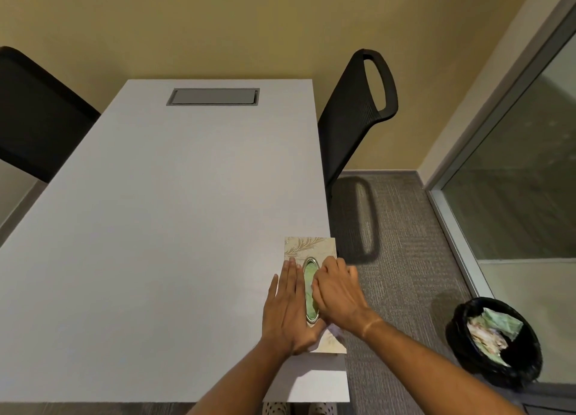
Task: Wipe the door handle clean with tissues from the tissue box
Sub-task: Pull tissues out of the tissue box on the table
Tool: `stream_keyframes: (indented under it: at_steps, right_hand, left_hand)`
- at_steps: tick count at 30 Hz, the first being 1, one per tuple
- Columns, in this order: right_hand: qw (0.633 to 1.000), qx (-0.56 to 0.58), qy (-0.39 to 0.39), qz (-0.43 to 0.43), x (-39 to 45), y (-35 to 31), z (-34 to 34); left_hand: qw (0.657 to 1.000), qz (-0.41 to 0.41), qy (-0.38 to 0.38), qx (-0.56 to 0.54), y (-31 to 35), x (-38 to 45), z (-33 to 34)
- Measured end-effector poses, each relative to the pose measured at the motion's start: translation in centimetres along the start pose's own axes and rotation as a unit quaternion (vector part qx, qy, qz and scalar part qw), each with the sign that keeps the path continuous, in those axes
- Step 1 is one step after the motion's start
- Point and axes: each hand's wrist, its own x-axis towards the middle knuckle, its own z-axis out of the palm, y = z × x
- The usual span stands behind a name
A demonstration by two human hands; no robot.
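A black chair [34,112] stands off the tabletop's far left corner, and a grey cable hatch [213,96] is set into the white table [156,227] near its far edge. The tissue box [307,247], cream with a leaf pattern, sits against the tabletop's right edge near the near right corner. The left hand [288,312] lies flat on the box's left side, fingers straight and together, pressing it down. A green tissue [309,277] shows in the oval slot. The right hand [338,290] arches over that slot with fingers curled down; whether they already pinch the tissue I cannot tell, as the knuckles hide the tips.

The tissue should be very light, soft and easy to tear, so it is best taken at a raised fold in the slot and drawn straight up. The box looks light enough to lift with it, which is probably why it is held down.

A second black chair [358,109] stands beyond the right edge, and a bin [495,341] of used tissues sits on the carpet. No door handle is visible.
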Motion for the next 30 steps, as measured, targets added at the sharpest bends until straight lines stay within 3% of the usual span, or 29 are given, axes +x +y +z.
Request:
stream_keyframes:
  at_steps: [7, 16, 22, 26, 30]
  right_hand:
    - [0.994, 0.103, -0.031, 0.011, -0.7, 0.8, 0.0]
    - [0.966, 0.256, -0.022, 0.027, -1.1, 2.0, -1.4]
    - [0.943, 0.329, -0.012, 0.052, -0.8, 2.2, -2.1]
    - [0.892, 0.437, -0.035, 0.114, -0.7, 2.1, -3.2]
    - [0.791, 0.589, -0.055, 0.157, -0.3, 1.9, -5.2]
  left_hand:
    - [0.999, 0.012, 0.03, 0.002, 0.2, 0.0, -0.4]
    - [0.999, 0.011, -0.031, 0.01, -0.2, 0.0, -0.2]
    - [0.999, 0.008, -0.032, 0.01, -0.2, -0.1, 0.1]
    - [0.999, 0.007, -0.029, 0.012, -0.2, -0.1, 0.1]
    - [1.0, 0.011, -0.026, 0.004, -0.4, -0.2, 0.2]
